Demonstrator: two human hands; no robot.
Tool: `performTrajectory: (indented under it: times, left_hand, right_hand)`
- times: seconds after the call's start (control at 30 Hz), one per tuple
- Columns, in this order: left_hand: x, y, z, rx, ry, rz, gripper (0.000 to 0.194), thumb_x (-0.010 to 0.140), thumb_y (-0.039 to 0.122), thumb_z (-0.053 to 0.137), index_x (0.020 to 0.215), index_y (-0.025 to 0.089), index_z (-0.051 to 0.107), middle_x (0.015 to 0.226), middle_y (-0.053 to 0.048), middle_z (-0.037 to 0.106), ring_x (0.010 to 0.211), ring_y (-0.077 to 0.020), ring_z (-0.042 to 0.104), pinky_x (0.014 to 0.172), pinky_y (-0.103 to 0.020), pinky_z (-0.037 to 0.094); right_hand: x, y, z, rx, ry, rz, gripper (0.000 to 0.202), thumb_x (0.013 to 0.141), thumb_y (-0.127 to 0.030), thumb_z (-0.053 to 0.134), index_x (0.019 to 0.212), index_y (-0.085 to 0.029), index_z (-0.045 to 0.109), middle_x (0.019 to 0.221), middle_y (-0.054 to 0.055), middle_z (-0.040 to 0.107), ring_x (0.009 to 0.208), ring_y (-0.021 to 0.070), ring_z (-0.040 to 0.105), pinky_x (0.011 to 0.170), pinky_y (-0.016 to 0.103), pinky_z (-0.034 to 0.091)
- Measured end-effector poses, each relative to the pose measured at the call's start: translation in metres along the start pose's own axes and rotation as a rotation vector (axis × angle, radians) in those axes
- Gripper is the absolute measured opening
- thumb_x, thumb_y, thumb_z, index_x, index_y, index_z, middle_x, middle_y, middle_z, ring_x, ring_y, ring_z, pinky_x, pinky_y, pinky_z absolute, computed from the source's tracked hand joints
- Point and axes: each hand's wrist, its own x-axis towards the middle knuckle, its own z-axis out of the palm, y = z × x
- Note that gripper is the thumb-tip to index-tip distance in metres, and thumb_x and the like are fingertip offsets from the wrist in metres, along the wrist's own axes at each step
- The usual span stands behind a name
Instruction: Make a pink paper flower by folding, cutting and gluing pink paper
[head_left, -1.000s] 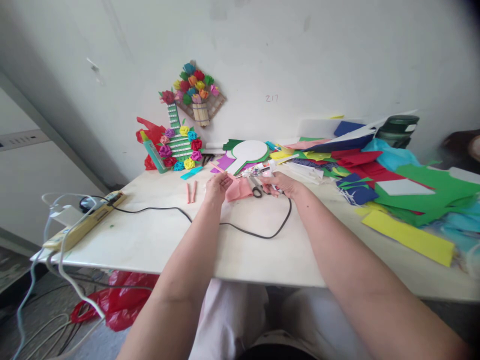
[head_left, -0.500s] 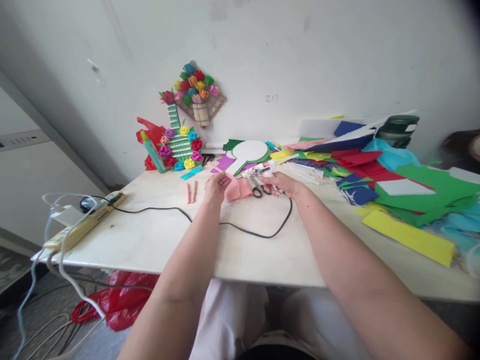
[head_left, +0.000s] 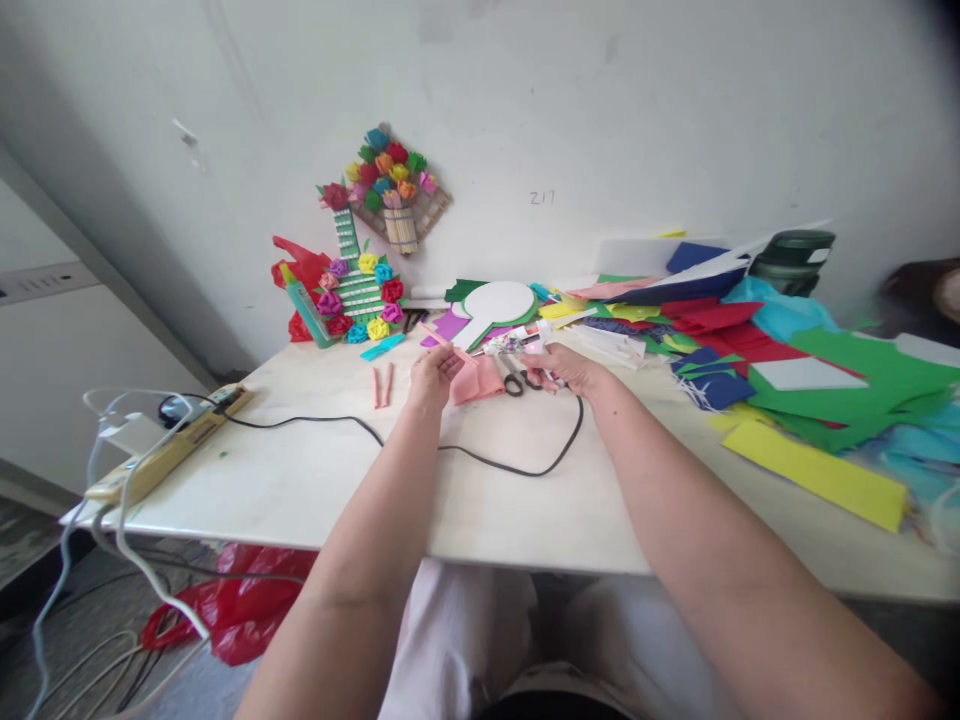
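Pinched in my left hand [head_left: 433, 378] is a thin pink paper strip [head_left: 429, 334], slanting up past the fingertips. My right hand [head_left: 568, 368] is wrapped round a corded glue gun [head_left: 523, 342], its tip pointing left at the strip; whether tip and strip touch is too small to tell. Below and between the hands lie pink paper [head_left: 480, 383] and scissors [head_left: 513, 385] with dark handles. Left of my left hand rest two small pink paper rolls [head_left: 376, 388]. A black cord [head_left: 517, 468] loops across the table from my right hand.
A power strip [head_left: 169, 450] sits at the left edge. Behind stand a glue bottle [head_left: 307, 308], a flower-trimmed craft [head_left: 361, 290] and a flower basket piece [head_left: 401, 228]. White and green round-headed cutouts [head_left: 501, 300] lie mid-back. Coloured sheets [head_left: 862, 375] pile up at right, near a dark jar [head_left: 791, 262].
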Motion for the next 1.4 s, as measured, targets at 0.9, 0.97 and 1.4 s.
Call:
performTrajectory:
  times: [0.9, 0.97, 1.4]
  left_hand:
    - [-0.002, 0.004, 0.001, -0.185, -0.003, -0.01, 0.004, 0.071, 0.012, 0.059, 0.068, 0.014, 0.058, 0.059, 0.001, 0.058, 0.056, -0.0059, 0.056, 0.061, -0.017, 0.047]
    - [-0.004, 0.005, 0.003, -0.184, -0.004, -0.03, 0.006, 0.073, 0.011, 0.057, 0.068, 0.013, 0.059, 0.058, 0.001, 0.057, 0.052, -0.0045, 0.054, 0.053, -0.014, 0.044]
    - [-0.007, 0.001, 0.009, -0.282, -0.027, -0.099, 0.012, 0.076, 0.005, 0.054, 0.066, 0.012, 0.056, 0.057, 0.001, 0.058, 0.053, -0.0039, 0.057, 0.062, -0.013, 0.049]
  right_hand:
    - [0.005, 0.006, -0.002, 0.275, 0.039, 0.008, 0.034, 0.068, -0.046, 0.066, 0.064, -0.015, 0.053, 0.049, -0.002, 0.053, 0.03, 0.0036, 0.032, 0.031, 0.02, 0.031]
    - [0.005, 0.007, -0.001, 0.312, 0.019, 0.02, 0.035, 0.068, -0.047, 0.066, 0.065, -0.015, 0.053, 0.049, -0.002, 0.052, 0.03, 0.0033, 0.031, 0.031, 0.02, 0.031]
    - [0.007, 0.006, 0.01, 0.363, -0.079, 0.029, 0.036, 0.069, -0.048, 0.064, 0.066, -0.014, 0.053, 0.05, -0.002, 0.053, 0.029, 0.0025, 0.029, 0.031, 0.019, 0.031]
